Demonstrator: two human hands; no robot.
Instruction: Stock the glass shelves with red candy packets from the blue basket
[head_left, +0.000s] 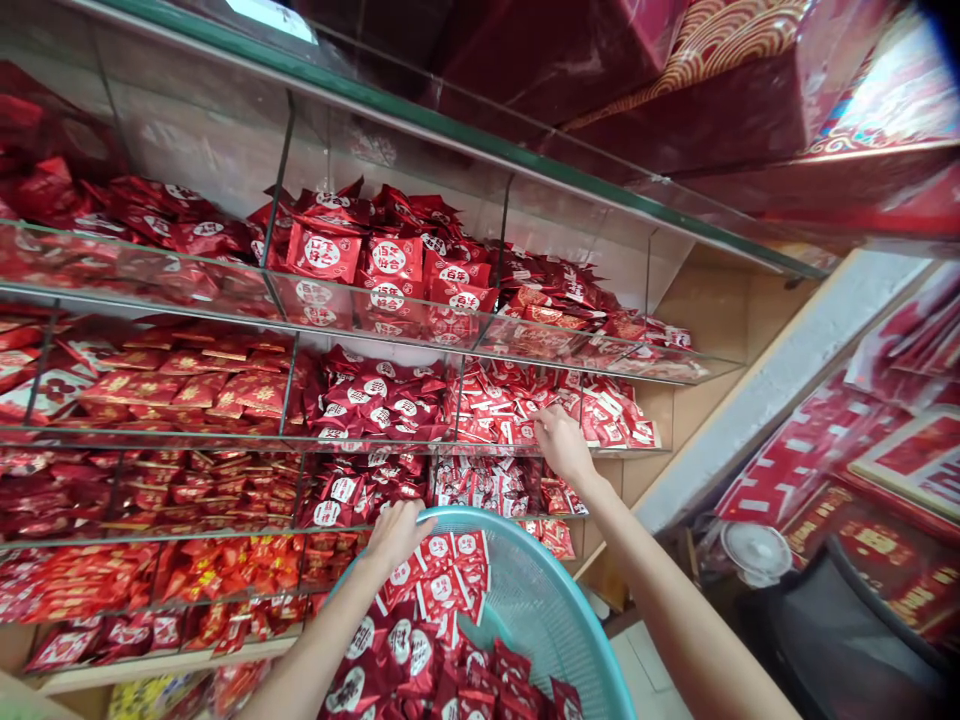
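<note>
Shelves (pixel 525 154): tiers ahead, split into bins (pixel 577 225) of packets (pixel 390 258).
Basket (pixel 551 580): before the shelves, lower centre; more packets heaped inside, mostly to the left.
Left hand (pixel 396 535): on the basket's far rim (pixel 472 514), toward its left.
Right hand (pixel 564 445): beyond the basket, at a bin near the shelves' right end.
Boxes (pixel 697 125): above the packets, upper right.
Container (pixel 754 552): right of the basket.

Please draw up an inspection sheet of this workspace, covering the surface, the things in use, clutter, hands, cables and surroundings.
Surface: glass-fronted shelving, divided into compartments of packets.
Things in use: teal basket holding dark red packets and white-edged packets.
Clutter: dark curved object, lower right.
Left hand: on the basket's rim.
Right hand: at a compartment of small red-and-white packets; whether it holds one is unclear.
Cables: nothing seen.
Surroundings: red boxes above; pale floor below.
</note>
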